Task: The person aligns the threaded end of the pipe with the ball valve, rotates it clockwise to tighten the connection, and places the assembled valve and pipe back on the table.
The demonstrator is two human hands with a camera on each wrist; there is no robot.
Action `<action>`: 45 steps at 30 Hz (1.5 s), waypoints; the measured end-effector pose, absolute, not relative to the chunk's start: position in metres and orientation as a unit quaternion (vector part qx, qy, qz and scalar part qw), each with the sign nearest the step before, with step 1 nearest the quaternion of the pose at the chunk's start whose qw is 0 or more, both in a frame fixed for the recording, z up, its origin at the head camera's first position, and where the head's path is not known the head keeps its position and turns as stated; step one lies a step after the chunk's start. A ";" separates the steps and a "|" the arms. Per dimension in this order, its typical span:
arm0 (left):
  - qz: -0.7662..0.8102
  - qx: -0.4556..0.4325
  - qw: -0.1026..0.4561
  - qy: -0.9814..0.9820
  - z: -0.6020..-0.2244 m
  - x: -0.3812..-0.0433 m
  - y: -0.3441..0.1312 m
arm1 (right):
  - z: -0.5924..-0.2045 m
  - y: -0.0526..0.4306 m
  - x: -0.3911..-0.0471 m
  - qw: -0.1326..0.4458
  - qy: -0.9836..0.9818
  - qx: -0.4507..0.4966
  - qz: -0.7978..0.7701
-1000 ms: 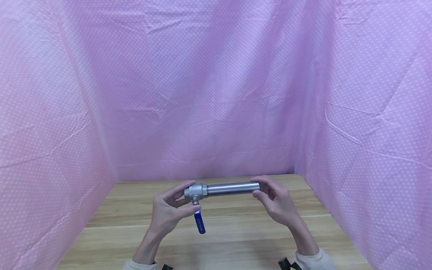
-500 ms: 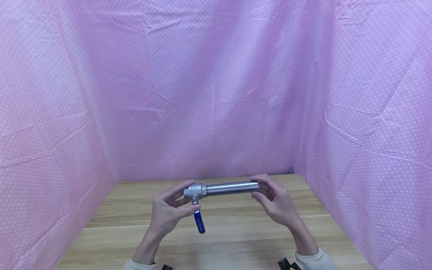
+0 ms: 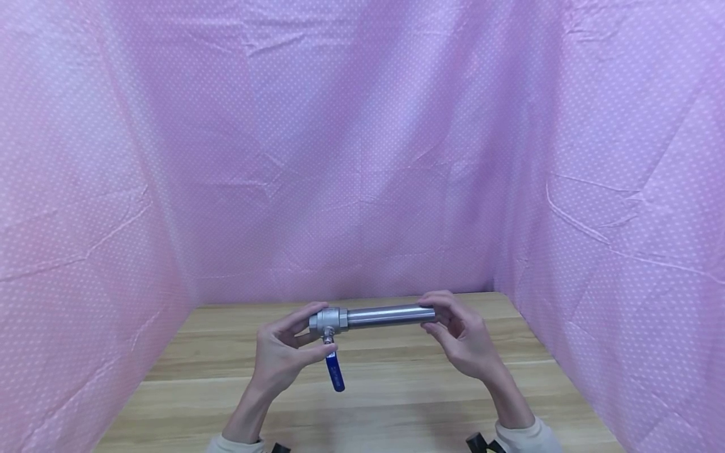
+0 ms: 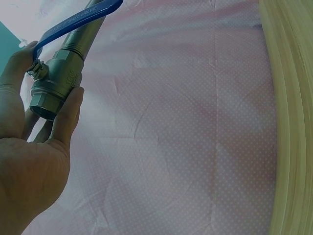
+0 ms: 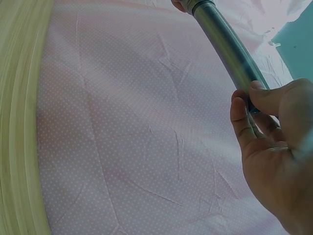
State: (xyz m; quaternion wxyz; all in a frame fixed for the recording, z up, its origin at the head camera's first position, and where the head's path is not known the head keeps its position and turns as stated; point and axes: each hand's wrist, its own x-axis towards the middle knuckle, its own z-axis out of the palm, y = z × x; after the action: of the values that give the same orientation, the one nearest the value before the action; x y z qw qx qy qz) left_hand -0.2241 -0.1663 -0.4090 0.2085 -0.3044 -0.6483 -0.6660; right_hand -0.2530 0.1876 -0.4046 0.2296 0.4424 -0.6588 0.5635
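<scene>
Holding a metal pipe [image 3: 391,316] raised above the table [image 3: 385,384], a person steadies it from both ends. The left hand [image 3: 275,357] grips the valve [image 3: 330,319] at the pipe's left end, its thumb against the blue handle [image 3: 335,372], which hangs below the pipe. The right hand [image 3: 469,343] pinches the pipe's right end between thumb and fingers. The pipe and valve look stiff, fairly heavy and hard to damage; the smooth pipe could slip, so the valve's angular body probably gives the surer hold, while the handle might swing. On the handle, "VALVE" seems readable, the lettering before it unclear; raised marks on the valve are too blurred to read.
</scene>
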 end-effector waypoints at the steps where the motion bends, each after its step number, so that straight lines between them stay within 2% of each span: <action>1: -0.666 -0.305 0.208 -0.647 -0.409 -0.224 -0.166 | -0.404 0.188 -0.253 0.229 -0.660 0.442 0.563; 24: -0.661 -0.309 0.205 -0.652 -0.409 -0.223 -0.166 | -0.404 0.191 -0.252 0.245 -0.695 0.426 0.525; 45: -0.667 -0.314 0.201 -0.645 -0.409 -0.223 -0.167 | -0.405 0.187 -0.251 0.214 -0.669 0.436 0.562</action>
State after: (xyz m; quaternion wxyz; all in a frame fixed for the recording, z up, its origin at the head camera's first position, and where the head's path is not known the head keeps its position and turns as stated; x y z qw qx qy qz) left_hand -0.2231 -0.1666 -0.4092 0.2010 -0.3138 -0.6453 -0.6669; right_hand -0.2512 0.1870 -0.4048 0.2139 0.4364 -0.6690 0.5624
